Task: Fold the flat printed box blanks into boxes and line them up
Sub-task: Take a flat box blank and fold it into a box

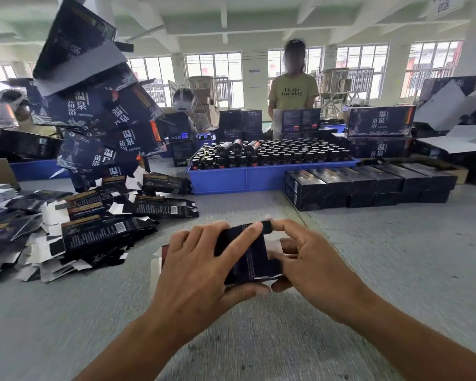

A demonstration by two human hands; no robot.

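Left hand (201, 268) grips dark printed cardboard box blank (254, 253), fingers curled over top, thumb beneath. Right hand (311, 259) pinches blank's right-end flap. Blank held just above grey felt-covered table (259, 339), near front centre. Loose heap of flat dark blanks (94, 224) left. Row of folded dark boxes (368, 185) beyond right. Blue plastic tray (245, 174) of dark bottles behind.

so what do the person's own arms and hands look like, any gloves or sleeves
No gloves and no sleeves show: the left hand and the right hand are bare, as are both forearms up to the frame's lower edge. No watch, ring or wristband is visible. The nails on the fingers look short and unpainted.
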